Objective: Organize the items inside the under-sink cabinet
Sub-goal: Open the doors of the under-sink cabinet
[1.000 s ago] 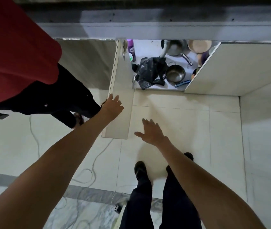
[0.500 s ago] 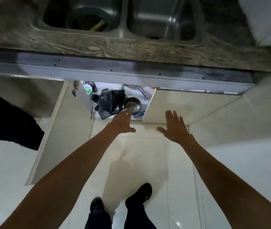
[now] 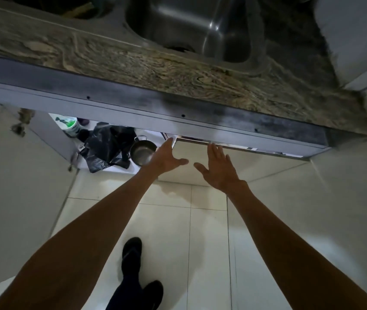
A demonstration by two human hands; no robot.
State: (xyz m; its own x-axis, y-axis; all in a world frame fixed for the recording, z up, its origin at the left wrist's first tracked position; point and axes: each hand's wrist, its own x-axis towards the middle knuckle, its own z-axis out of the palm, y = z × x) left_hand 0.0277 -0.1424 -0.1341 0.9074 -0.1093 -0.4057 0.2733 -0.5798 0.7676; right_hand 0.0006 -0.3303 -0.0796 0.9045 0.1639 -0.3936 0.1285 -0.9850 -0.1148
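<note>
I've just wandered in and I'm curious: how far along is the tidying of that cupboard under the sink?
Barely begun. Done: the left door stands wide open. In hand: the left hand and right hand reach, open and holding nothing, toward the partly open right door. Left: the black bag, steel pot and white tub sit jumbled inside, untouched.

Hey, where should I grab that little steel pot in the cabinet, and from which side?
Probably by the near rim of the steel pot: it stands upright, mouth open. Come from the front right, where the left hand is; the black bag crowds its left side, and its loop handle sits on the far rim.
</note>
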